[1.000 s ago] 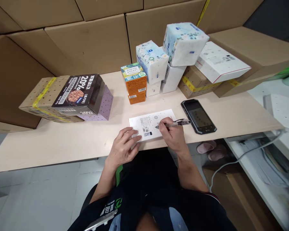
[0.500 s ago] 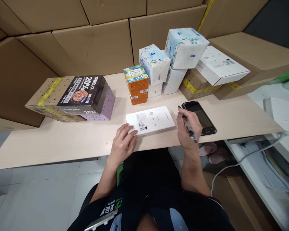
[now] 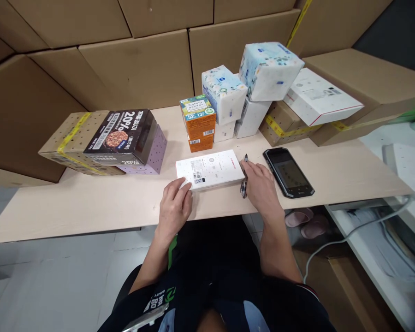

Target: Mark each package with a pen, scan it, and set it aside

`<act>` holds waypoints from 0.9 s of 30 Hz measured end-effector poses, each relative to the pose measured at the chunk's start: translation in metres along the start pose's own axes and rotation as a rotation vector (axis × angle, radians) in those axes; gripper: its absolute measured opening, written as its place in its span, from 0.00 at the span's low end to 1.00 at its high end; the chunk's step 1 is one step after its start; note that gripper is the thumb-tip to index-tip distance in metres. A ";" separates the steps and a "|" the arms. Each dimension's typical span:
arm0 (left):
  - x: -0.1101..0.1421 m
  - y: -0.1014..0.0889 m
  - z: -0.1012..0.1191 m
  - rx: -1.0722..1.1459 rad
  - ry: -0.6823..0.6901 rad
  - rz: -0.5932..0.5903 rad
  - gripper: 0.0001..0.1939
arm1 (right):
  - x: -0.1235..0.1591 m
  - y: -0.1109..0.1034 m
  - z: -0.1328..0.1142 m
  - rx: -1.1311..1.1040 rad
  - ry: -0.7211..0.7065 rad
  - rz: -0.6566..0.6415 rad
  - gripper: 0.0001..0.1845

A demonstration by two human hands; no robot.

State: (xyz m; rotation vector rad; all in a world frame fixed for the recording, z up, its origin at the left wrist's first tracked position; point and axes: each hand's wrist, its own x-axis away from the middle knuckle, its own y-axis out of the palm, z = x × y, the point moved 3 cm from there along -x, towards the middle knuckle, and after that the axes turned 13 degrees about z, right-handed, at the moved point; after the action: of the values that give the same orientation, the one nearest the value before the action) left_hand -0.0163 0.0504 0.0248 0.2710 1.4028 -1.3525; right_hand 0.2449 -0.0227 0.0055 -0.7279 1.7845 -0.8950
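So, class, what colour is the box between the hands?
The box is mostly white; see head view.

I read the slim box [image 3: 210, 166] as smooth white paperboard, low sheen. Pen [image 3: 243, 189] by its right edge: clear plastic, glossy. Phone [image 3: 288, 171] further right of it: black plastic-looking shell, smooth glass-like screen. Desk [image 3: 124, 198] under it: pale wood-look top, smooth, satin. Left of it, black box [image 3: 124, 127] is glossy printed card; purple box [image 3: 156, 154] looks matt. Behind it I get orange boxes [image 3: 201, 125], smooth card, and tissue packs [image 3: 271, 74], thin plastic film. Cartons [image 3: 138, 69] farthest behind it: matt brown cardboard.
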 end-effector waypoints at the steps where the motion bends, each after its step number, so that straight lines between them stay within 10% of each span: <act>1: 0.001 0.000 0.000 -0.005 -0.001 0.000 0.16 | 0.000 0.001 0.000 -0.014 0.011 0.001 0.31; 11: 0.005 0.002 -0.002 -0.029 -0.043 -0.020 0.16 | 0.000 0.006 0.005 -0.173 0.041 0.117 0.28; 19: 0.004 0.002 -0.001 -0.041 -0.033 -0.014 0.16 | 0.010 -0.023 0.011 -0.118 0.078 0.492 0.21; 27: 0.004 0.001 -0.001 -0.047 -0.034 -0.019 0.17 | 0.033 -0.052 0.060 0.198 0.495 0.197 0.52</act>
State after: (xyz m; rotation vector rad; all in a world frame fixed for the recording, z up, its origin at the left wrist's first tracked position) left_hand -0.0169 0.0497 0.0211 0.2032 1.4096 -1.3324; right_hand 0.2936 -0.0921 0.0168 -0.2031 2.1108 -1.1649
